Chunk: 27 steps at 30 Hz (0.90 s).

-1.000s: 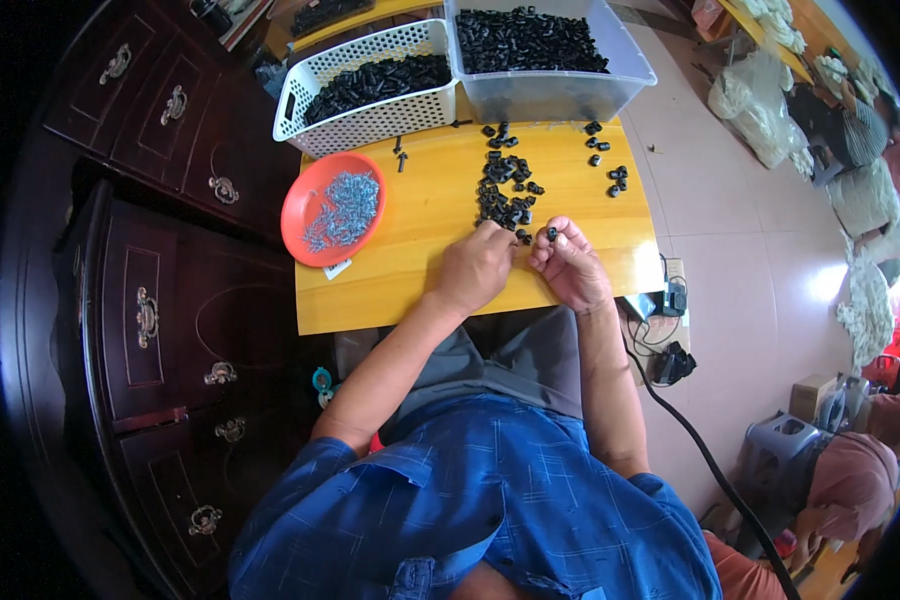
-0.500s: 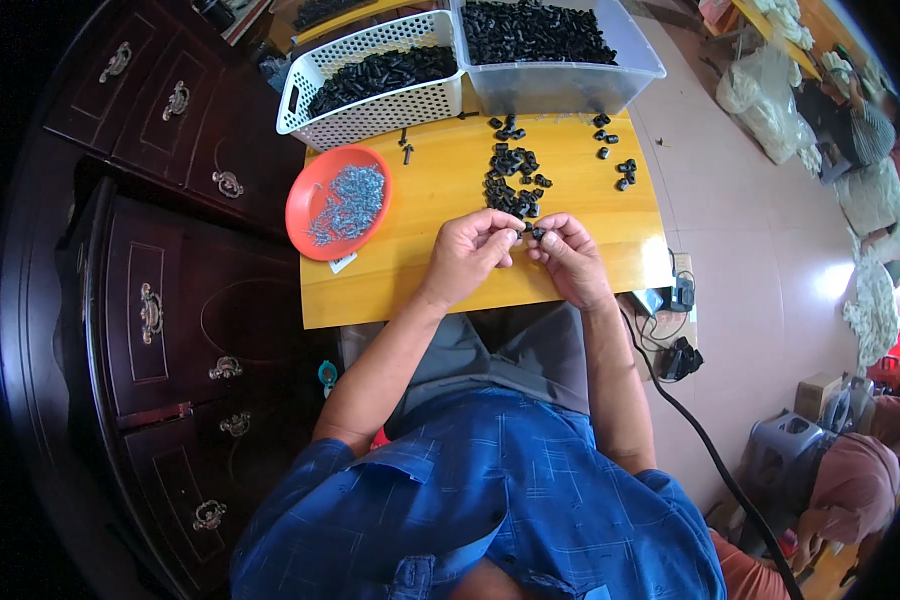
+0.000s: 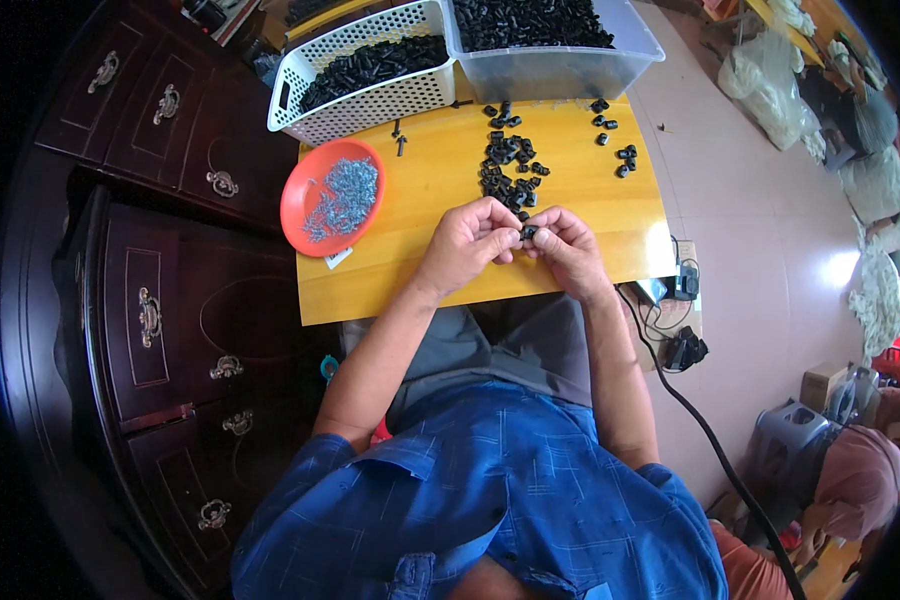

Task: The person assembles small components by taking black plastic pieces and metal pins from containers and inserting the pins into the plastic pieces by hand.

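My left hand (image 3: 475,243) and my right hand (image 3: 567,250) meet over the front part of a yellow table (image 3: 410,270). Between their fingertips is a small black plastic part (image 3: 529,232), pinched from both sides and partly covered by the fingers. Just beyond my hands lies a loose pile of similar black parts (image 3: 510,150). To the left, a red-orange plate (image 3: 292,207) holds many small silvery screws (image 3: 344,197). Two slim black pieces (image 3: 400,146) lie on the wood near that plate.
A white perforated basket (image 3: 375,118) and a clear plastic bin (image 3: 560,75), both full of black parts, stand at the far edge. Several black parts (image 3: 625,155) sit at the right. A dark wooden cabinet (image 3: 190,250) flanks the left; a black cable (image 3: 705,430) runs along the right.
My fingertips have drawn closer together, and the black pieces between them, slightly apart before, now appear as one. The whole view has shifted slightly.
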Available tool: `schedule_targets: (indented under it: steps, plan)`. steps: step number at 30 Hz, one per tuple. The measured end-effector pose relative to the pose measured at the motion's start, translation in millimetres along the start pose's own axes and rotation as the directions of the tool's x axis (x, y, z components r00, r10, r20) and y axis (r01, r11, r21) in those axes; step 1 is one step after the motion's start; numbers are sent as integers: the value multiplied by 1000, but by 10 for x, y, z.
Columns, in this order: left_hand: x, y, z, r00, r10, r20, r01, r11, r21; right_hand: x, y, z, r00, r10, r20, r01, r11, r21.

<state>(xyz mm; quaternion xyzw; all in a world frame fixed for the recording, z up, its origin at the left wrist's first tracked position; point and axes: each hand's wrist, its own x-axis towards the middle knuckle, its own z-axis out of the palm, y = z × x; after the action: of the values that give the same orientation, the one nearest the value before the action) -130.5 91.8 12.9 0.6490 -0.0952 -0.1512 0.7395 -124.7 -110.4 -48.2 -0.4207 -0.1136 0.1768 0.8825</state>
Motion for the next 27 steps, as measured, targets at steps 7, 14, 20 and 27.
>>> schedule_targets:
  steps: [7, 14, 20, 27]
  plan:
    - [7, -26, -11, 1000, -10, -2, 10, 999, -37, -4, 4, 7, 1000, -6, -12, 6, 1000, 10]
    - [11, -23, -3, 1000, -11, -24, 10, 1000, -25, 0, 33, -5, 1000, 0, 0, 0, 1000, 11]
    - [-22, -58, -12, 997, 33, -70, -26, 995, 98, -12, 82, 12, 997, -38, -64, 26, 984, -176]
    - [-6, -81, -11, 999, -41, -26, 39, 994, -98, -13, 50, -35, 999, -22, -32, 18, 995, -101]
